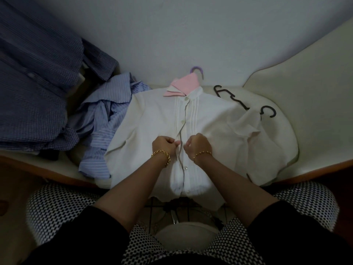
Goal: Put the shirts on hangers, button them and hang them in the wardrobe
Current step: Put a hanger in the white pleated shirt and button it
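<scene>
A white pleated shirt with a pink collar lies flat on the bed, front up, on a purple hanger whose hook sticks out past the collar. Buttons run down its middle placket. My left hand pinches the left edge of the placket at mid-chest. My right hand pinches the right edge, just opposite. The two hands nearly touch over one button spot.
A crumpled blue striped shirt lies left of the white one. A dark blue checked shirt is spread at the far left. Two black hangers lie at the right on the white bedding, partly under a sleeve.
</scene>
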